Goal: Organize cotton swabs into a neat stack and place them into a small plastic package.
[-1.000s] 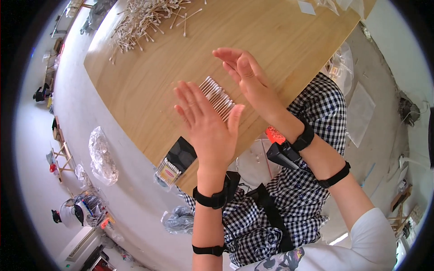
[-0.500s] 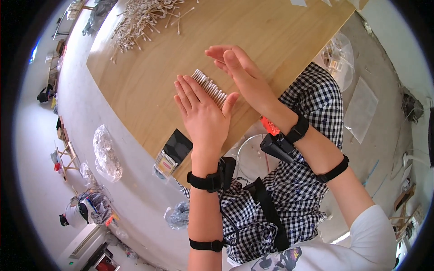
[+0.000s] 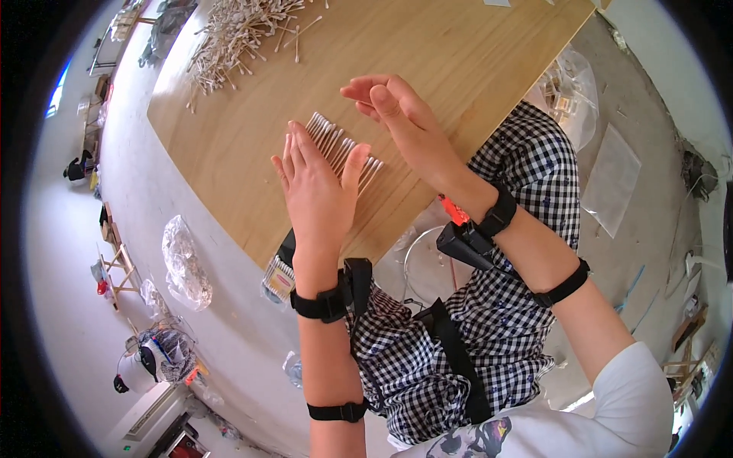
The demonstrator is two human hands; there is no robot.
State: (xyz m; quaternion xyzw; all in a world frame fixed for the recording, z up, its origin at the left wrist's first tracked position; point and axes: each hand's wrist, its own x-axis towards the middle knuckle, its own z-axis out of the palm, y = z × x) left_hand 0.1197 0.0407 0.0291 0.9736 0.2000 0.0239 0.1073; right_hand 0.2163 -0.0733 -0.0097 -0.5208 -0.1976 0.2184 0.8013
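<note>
A row of cotton swabs [image 3: 330,143] lies side by side on the wooden table [image 3: 252,160], their white tips forming uneven lines. My left hand [image 3: 317,191] is beside the row on its left, fingers stretched and thumb apart, partly covering the swabs' near ends. Whether its edge touches them I cannot tell. To the right of the row, my right hand [image 3: 406,122] is held edge-on, fingers extended and slightly curved, with nothing in it. A large loose heap of cotton swabs [image 3: 237,38] is spread at the far left of the table.
At the table's near left edge sits a pack of cotton swabs [image 3: 279,276], with a black piece [image 3: 287,248] partly hidden by my left wrist. A clear plastic bag [image 3: 569,95] with things inside stands right of the table. Crumpled clear plastic [image 3: 185,263] lies to the left.
My left hand has moved left and back from the swabs, so more of their length shows. My right hand has shifted slightly left. The black piece is now mostly covered by my left wrist.
</note>
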